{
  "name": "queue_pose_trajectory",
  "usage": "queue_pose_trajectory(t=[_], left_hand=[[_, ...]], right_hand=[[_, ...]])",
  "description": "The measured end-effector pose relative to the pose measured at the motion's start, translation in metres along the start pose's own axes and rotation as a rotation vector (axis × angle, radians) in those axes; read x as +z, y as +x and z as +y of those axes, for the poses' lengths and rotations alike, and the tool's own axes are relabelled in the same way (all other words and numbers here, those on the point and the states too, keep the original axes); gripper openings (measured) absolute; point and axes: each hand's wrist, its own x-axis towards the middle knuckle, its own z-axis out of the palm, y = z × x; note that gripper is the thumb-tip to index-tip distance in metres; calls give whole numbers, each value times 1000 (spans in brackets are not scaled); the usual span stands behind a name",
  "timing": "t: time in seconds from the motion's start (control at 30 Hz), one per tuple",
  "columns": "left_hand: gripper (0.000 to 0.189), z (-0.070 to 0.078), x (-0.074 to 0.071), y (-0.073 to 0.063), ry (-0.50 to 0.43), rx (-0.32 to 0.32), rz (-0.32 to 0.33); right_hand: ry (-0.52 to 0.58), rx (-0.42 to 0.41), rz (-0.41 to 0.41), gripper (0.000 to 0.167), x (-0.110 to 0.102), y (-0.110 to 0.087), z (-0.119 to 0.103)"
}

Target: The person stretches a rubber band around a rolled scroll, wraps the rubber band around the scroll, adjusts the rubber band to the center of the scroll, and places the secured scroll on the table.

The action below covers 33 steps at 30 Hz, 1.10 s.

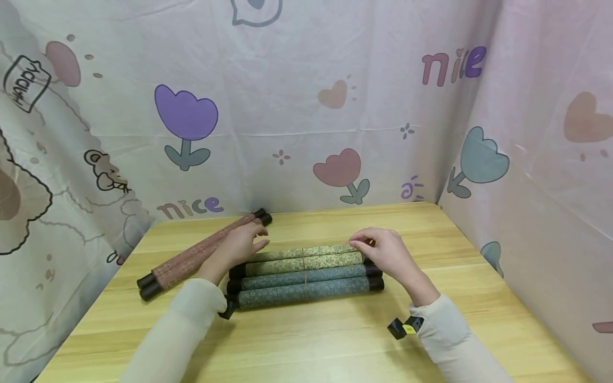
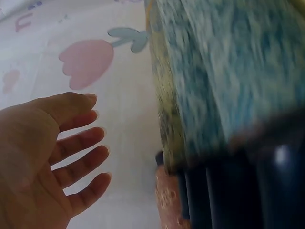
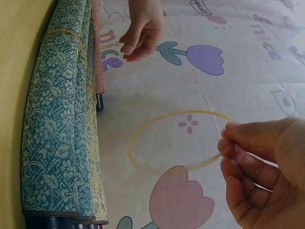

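My right hand (image 1: 387, 251) pinches a loose yellow rubber band (image 3: 129, 143) between thumb and fingers; its loop hangs out wide in the right wrist view. Below and between the hands lie blue patterned scrolls (image 1: 306, 291) and yellow-green patterned scrolls (image 1: 282, 265), side by side, with dark end knobs. Another rubber band (image 3: 62, 31) runs across the middle of this bundle. My left hand (image 2: 43, 152) has its fingers spread and slightly bent, holding nothing. It hovers near the left end of the yellow-green scrolls, partly in front of the red scrolls (image 1: 191, 259).
The two red scrolls lie slanted at the left of the wooden table (image 1: 311, 346). A printed curtain (image 1: 268, 106) closes off the back and sides. Black devices are strapped at both wrists, the right one (image 1: 404, 326) showing a yellow label.
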Motion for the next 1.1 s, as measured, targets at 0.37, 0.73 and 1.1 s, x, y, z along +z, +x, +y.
queue_pose_trajectory(t=[0.37,0.73,1.1], left_hand=[[43,-44,-8,0,28,2,-86],[54,-82,-1,-8,73,-38,-43],[67,-108,3,-18,43,-255,-122]], right_hand=[[11,6,-5,9,-1,-1,1],[-15,51,-60,11,0,-5,2],[-117,-12,-186,7,-1,-1,9]])
